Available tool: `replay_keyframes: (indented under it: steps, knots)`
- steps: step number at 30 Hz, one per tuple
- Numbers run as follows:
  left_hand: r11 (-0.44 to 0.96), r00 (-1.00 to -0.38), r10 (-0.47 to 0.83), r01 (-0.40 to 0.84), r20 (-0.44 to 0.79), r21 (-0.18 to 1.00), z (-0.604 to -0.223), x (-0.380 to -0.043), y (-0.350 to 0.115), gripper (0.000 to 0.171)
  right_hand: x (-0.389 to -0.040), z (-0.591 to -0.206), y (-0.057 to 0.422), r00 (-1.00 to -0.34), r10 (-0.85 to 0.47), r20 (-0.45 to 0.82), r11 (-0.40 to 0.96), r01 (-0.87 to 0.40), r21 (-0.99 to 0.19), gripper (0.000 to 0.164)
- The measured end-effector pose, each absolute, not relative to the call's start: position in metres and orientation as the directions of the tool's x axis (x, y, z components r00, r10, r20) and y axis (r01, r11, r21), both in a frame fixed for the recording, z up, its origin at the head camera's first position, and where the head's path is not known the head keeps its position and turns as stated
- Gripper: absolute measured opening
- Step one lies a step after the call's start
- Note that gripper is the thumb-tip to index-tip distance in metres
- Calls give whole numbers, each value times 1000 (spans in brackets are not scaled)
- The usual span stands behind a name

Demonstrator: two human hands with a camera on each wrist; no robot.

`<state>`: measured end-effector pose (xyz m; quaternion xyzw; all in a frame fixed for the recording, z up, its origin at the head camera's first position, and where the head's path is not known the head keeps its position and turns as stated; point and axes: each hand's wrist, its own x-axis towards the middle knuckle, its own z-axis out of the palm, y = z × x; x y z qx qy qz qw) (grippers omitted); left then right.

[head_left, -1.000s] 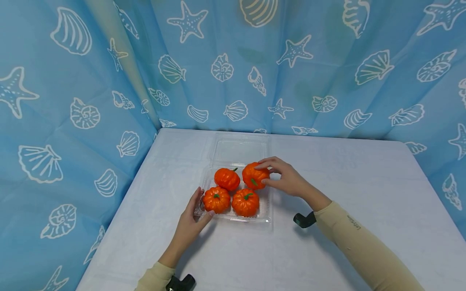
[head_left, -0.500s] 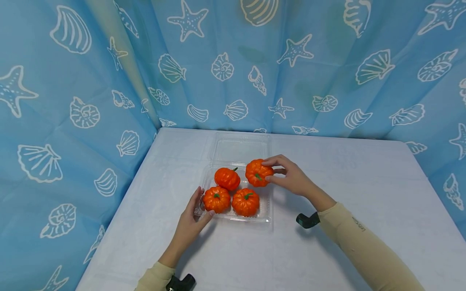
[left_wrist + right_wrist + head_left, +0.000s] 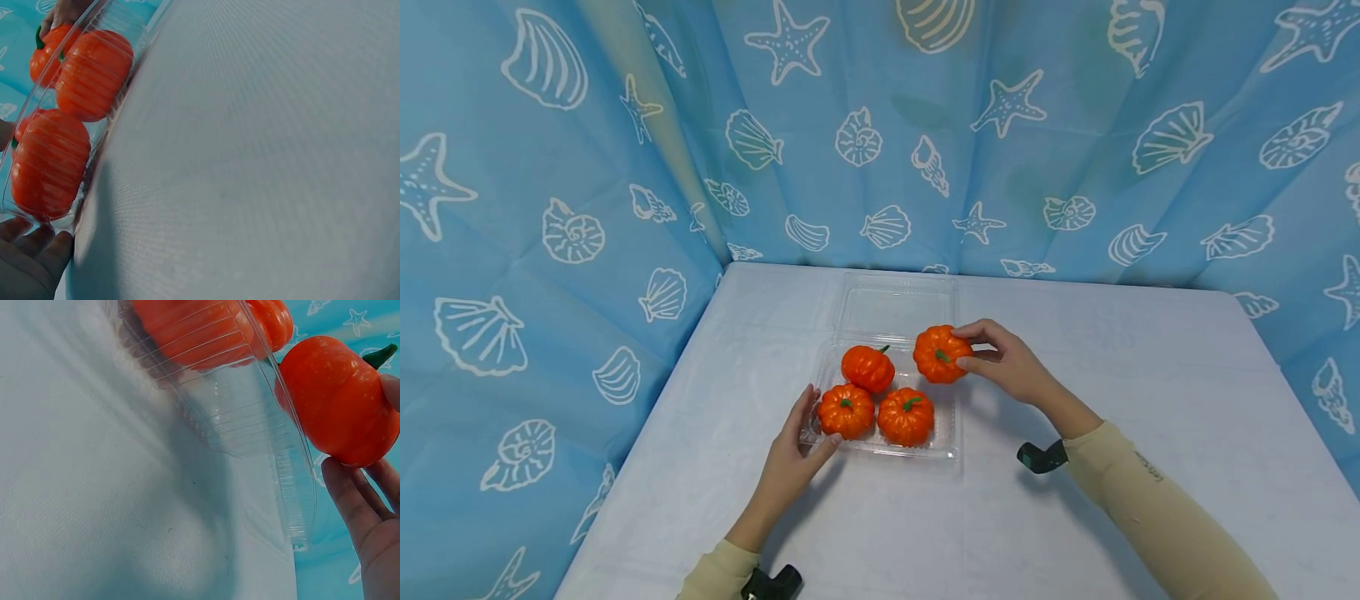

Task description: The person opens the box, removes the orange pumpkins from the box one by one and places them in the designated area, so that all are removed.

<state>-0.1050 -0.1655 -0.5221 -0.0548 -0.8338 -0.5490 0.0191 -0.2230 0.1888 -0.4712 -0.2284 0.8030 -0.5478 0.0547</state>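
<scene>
In the head view my right hand pinches a small orange pumpkin with a green stem between thumb and fingers. It hangs just over the back right part of a clear plastic container. From the right wrist view, the held pumpkin is tilted, fingertips beneath it. Three more pumpkins sit inside: one at the back left, one at the front left and one at the front right. My left hand holds the container's front left corner, fingers against its left side and thumb at the front rim.
The container's hinged lid lies folded back, away from me. Everything rests on a white-covered table. A blue curtain with shell prints borders the back and left. Dark wrist cameras are on both wrists.
My right hand has raised its pumpkin and shifted it slightly right and away from the other pumpkins. My left hand and the container stay in place.
</scene>
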Motion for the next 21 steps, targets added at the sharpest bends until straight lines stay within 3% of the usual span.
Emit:
replay_keyframes:
  steps: [21]
  knots:
    - [391,-995,66,97,77,915,-523,-104,-166,87,-217,-469,210,-938,-316,143,343,-253,-905,38]
